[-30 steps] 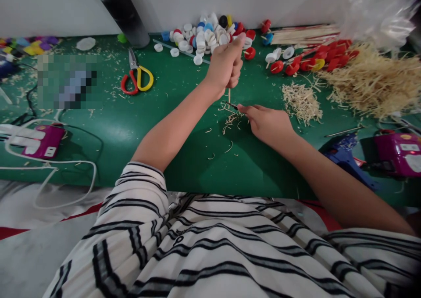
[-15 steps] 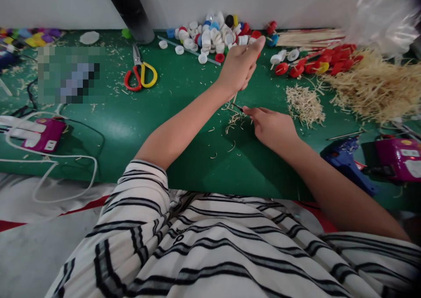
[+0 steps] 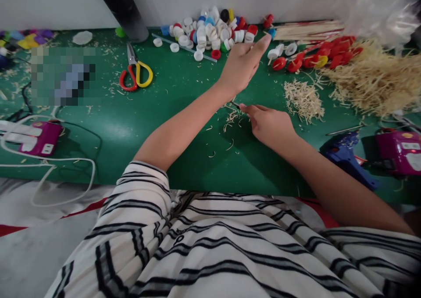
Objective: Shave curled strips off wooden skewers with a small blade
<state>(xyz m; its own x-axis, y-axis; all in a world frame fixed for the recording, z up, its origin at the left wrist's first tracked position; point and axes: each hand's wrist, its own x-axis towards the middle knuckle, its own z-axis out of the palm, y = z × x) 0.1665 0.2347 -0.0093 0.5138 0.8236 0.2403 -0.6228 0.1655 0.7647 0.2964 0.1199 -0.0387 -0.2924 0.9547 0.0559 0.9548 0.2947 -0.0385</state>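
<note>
My left hand (image 3: 241, 67) is closed over the green table (image 3: 184, 157), its thumb pointing up toward the bottle caps; what it holds is mostly hidden behind the palm. Just below and to the right, my right hand (image 3: 268, 122) pinches a small dark tool (image 3: 234, 105), perhaps a blade, whose tip reaches beneath my left hand. Thin pale shavings (image 3: 232, 118) lie on the table under the tool. A larger heap of shavings (image 3: 304, 101) sits to the right of my hands.
Scissors (image 3: 134, 70) and a dark bottle (image 3: 126, 12) are at the left. Bottle caps (image 3: 210, 32) lie along the wall. Red caps on sticks (image 3: 338, 54), straw-like fibres (image 3: 378, 83), a blue glue gun (image 3: 348, 157) and a purple power block (image 3: 399, 151) are at the right; another block (image 3: 46, 138) with cables sits left.
The view has shifted slightly. A pale stick end that showed below my left hand is now mostly hidden. Both hands keep nearly the same pose.
</note>
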